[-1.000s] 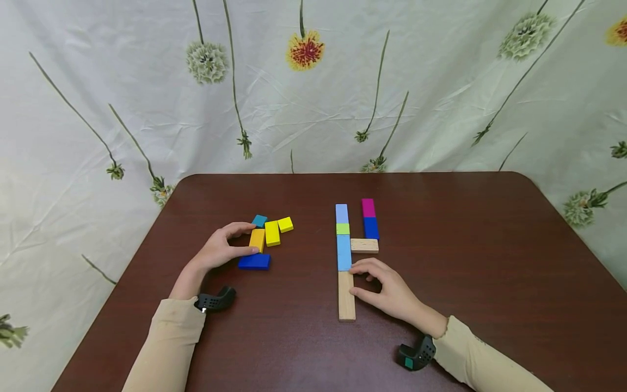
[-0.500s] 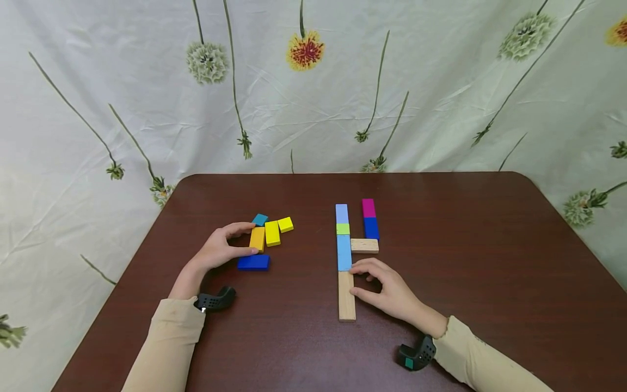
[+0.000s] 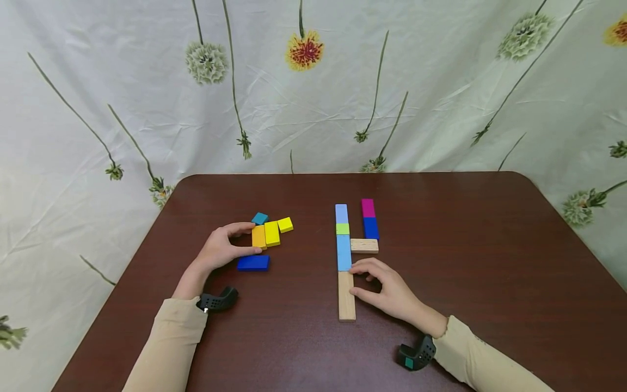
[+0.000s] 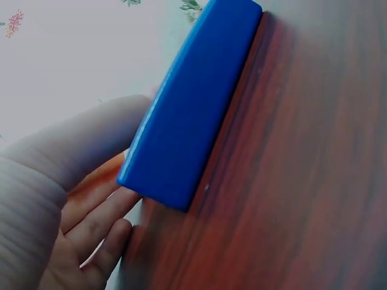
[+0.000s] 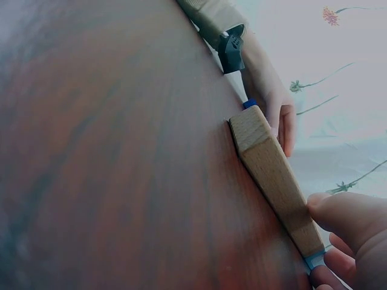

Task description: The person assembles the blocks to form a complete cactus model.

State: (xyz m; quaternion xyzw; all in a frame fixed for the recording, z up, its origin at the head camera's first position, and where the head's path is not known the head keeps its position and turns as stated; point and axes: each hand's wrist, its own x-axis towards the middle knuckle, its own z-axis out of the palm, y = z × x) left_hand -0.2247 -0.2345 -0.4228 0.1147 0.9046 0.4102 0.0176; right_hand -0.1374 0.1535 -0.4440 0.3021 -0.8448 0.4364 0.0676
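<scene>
In the head view, my left hand (image 3: 220,247) pinches an orange block (image 3: 258,237) between thumb and fingers. The orange block lies against a yellow block (image 3: 272,234), with a teal block (image 3: 260,218) at its far end. A blue block (image 3: 253,263) lies just nearer than my left thumb and hides the orange one in the left wrist view. My right hand (image 3: 384,289) rests beside a column of blocks, its thumb touching a long plain wooden block (image 3: 346,296). The right index fingertip is at the joint with the light blue block (image 3: 344,253).
A smaller yellow block (image 3: 285,224) lies right of the left group. Farther up the column are a green block (image 3: 343,228) and another light blue block (image 3: 341,213). A short wooden block (image 3: 364,246) branches right, below dark blue (image 3: 370,228) and magenta (image 3: 368,208) blocks.
My left hand has shifted the orange block slightly away and to the right, apart from the blue block and up to the yellow one. My right hand has stayed put.
</scene>
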